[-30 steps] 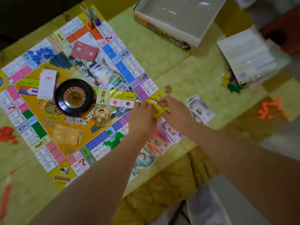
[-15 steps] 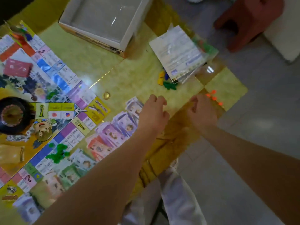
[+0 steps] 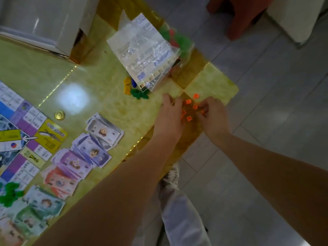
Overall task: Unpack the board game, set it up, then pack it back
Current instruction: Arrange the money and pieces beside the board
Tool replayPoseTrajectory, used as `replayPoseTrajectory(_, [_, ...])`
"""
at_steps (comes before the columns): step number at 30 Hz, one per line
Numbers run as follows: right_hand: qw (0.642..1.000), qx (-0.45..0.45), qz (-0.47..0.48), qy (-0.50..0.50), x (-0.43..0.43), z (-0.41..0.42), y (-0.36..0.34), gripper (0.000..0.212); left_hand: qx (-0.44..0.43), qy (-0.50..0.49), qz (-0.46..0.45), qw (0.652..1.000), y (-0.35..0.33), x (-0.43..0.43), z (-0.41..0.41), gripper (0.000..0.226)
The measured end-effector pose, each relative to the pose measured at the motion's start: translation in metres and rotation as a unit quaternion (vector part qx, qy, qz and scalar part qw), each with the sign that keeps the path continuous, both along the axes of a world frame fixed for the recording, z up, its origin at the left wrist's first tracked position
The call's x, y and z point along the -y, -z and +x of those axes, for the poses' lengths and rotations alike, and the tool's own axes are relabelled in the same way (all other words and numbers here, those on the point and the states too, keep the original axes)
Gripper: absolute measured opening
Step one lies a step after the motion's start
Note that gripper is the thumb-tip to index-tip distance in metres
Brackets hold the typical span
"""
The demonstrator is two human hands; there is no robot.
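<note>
An open box [image 3: 44, 23] is seen far beyond the hands and to their left; only its white inside is shown. One clear bag [image 3: 170, 57] is laid just beyond the left hand [image 3: 169, 121]. One printed sheet [image 3: 138, 50] and a mass of green and red bits [image 3: 177, 38], too blurred to be counted, are held in it. At the bag's near corner, just left of the left hand's fingertips, loose tokens [image 3: 134, 87] are gathered: two yellow, one blue and a green clump.

The orange pieces [image 3: 189, 118] are scattered on the desk [image 3: 110, 107] corner between the two hands. Five are seen whole, and further orange bits are part hidden by fingers. The left hand is laid palm down with fingers straight, right beside them. The fingers of the right hand [image 3: 213, 118] are curled in toward the pieces; whether one is pinched cannot be told.

One coin [image 3: 59, 115] is seen well to the left of the left hand. Notes [image 3: 104, 132] in lilac, purple, orange and green are spread in an overlapping row under and left of the left forearm. The board [image 3: 21, 139] is cut off at the far left, with a green clump [image 3: 9, 192] on it.
</note>
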State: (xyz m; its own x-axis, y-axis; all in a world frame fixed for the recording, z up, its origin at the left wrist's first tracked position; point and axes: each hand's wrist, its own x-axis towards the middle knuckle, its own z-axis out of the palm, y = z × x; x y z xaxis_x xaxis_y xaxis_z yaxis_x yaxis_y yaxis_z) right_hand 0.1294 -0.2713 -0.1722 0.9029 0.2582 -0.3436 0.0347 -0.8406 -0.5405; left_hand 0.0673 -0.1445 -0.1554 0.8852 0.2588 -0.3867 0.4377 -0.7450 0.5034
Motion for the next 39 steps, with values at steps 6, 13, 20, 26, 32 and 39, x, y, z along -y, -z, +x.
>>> replayPoseTrajectory(6, [0.993,-0.038,0.088,0.073,0.011,0.01,0.002,0.012,0.008,-0.036,0.004,0.999,0.001,-0.006,0.001,0.026])
replayPoseTrajectory(13, [0.964,-0.135,0.153,0.168,0.004,0.016,-0.007,0.02,0.046,-0.266,-0.121,0.955,0.007,-0.021,0.006,0.012])
replayPoseTrajectory(20, [0.956,-0.188,0.175,0.14,-0.007,0.007,-0.016,0.034,-0.013,-0.552,-0.482,0.68,-0.016,-0.028,0.018,0.027])
replayPoseTrajectory(26, [0.993,-0.105,0.041,0.031,0.002,-0.013,-0.015,0.016,-0.034,-0.29,-0.256,0.922,-0.007,-0.019,0.007,0.008])
replayPoseTrajectory(32, [0.998,-0.055,-0.031,-0.028,0.0,-0.021,-0.012,0.024,-0.016,-0.014,0.0,1.0,-0.001,-0.01,-0.001,0.032])
replayPoseTrajectory(39, [0.998,-0.046,0.02,-0.039,0.003,-0.02,-0.008,0.011,0.006,0.015,0.023,1.0,0.007,-0.011,0.004,0.013])
